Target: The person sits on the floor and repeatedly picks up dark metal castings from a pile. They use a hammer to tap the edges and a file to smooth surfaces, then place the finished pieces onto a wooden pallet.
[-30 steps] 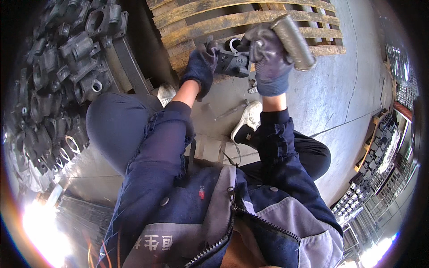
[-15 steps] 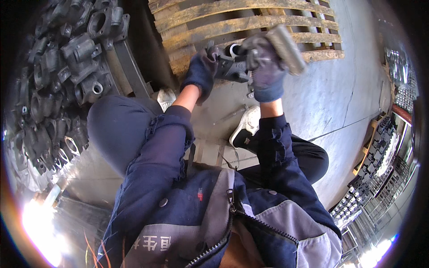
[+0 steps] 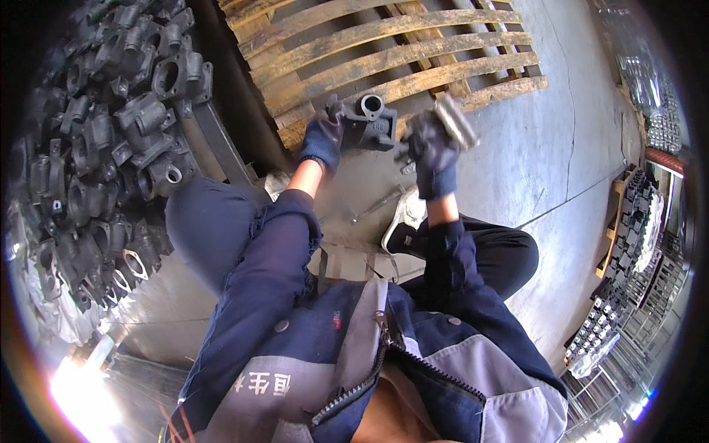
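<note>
My gloved left hand (image 3: 323, 139) grips a dark metal casting (image 3: 369, 131) by its left side. The casting has a round tube opening facing up and a block-like body, held just off the pallet's near edge. To its right, my gloved right hand (image 3: 430, 151) is closed on a thick grey metal bar (image 3: 456, 124), which tilts beyond the fingers. That bar is smeared by motion, and its lower part is hidden by the glove. The bar and the casting are apart.
A slatted wooden pallet (image 3: 399, 63) lies ahead on the grey floor (image 3: 565, 140). Many dark castings (image 3: 111, 148) are piled at the left beside a metal beam (image 3: 221, 136). Between my feet lies a thin metal rod (image 3: 378, 204). More stacked parts (image 3: 628, 229) stand far right.
My right hand and the grey bar have moved lower and slightly left. The casting has turned, so its tube opening shows more plainly. My left hand keeps its grip.
</note>
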The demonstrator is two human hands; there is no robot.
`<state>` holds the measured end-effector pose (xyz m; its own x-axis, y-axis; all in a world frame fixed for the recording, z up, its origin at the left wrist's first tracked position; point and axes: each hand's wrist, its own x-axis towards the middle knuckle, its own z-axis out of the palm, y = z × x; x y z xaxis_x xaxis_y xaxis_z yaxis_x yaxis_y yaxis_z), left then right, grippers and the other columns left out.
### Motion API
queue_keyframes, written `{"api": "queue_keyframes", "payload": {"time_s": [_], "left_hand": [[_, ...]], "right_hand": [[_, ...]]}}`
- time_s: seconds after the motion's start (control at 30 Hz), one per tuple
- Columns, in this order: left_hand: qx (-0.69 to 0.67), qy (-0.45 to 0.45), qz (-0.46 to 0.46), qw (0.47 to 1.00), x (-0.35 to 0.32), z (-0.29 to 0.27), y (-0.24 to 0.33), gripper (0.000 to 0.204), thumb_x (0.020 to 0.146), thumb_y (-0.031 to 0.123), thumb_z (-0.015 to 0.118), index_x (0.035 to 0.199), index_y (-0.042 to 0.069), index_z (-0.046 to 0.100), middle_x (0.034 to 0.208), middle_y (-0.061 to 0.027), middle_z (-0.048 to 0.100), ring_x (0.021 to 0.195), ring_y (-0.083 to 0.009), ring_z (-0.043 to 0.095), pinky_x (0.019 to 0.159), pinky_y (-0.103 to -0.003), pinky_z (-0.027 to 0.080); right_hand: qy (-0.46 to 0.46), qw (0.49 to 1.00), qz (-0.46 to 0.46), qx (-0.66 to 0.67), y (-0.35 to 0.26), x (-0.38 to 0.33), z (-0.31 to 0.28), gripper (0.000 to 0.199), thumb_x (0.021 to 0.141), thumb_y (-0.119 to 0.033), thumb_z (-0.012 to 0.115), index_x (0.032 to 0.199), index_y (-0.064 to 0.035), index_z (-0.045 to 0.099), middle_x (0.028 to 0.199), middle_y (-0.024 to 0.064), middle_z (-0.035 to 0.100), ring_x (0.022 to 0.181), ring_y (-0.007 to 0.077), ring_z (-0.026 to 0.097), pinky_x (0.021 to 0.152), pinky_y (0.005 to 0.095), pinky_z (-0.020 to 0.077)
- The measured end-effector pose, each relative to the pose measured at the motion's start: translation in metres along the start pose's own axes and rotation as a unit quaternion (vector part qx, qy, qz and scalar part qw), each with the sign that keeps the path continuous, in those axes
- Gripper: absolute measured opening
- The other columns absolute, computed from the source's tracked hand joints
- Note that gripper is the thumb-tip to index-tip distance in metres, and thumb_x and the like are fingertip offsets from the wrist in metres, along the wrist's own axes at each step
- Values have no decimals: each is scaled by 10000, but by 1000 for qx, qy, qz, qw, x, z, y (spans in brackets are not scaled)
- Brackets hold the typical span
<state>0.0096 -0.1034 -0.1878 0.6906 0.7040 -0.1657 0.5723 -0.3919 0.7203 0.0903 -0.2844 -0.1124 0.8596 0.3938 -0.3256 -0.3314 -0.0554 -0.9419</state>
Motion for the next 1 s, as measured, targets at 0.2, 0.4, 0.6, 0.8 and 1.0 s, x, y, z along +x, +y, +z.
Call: {"api": "queue_keyframes", "payload": {"time_s": [0.2,0.4,0.6,0.8,1.0], "left_hand": [[191,-192,117,955,-7,-3,-25,485,965,406,365,1332,102,453,1299,-262,472,1194,-402,459,985,-431,382],[-81,-65,-36,994,-7,5,-26,503,956,407,421,1191,-22,539,1122,-278,593,1004,-390,600,835,-433,480],[-182,-170,-115,962,3,-14,41,532,934,453,464,1042,-46,611,964,-225,657,914,-317,632,803,-390,462],[-261,-135,-95,951,70,-2,50,535,939,471,448,1074,-18,617,997,-184,660,926,-274,613,813,-382,450],[-42,-42,-117,991,196,-54,161,533,942,505,444,1085,28,631,1028,-143,659,915,-245,602,787,-390,445]], "right_hand": [[147,930,227,247,155,-58,-43,188,916,-237,533,1052,-112,562,674,55,576,498,203,537,413,342,420],[159,883,402,-183,229,-59,-23,329,853,-289,533,1093,-86,627,898,177,599,778,315,579,680,424,481],[64,833,310,-453,148,-69,-12,419,832,-350,510,1052,-28,661,1073,263,623,997,415,609,872,457,478],[55,875,263,-402,133,-70,13,395,821,-313,545,1058,-13,644,1023,276,629,984,427,597,854,475,469],[29,903,236,-358,123,-65,23,369,848,-327,530,1002,-18,661,961,258,643,930,417,614,819,462,478]]}}
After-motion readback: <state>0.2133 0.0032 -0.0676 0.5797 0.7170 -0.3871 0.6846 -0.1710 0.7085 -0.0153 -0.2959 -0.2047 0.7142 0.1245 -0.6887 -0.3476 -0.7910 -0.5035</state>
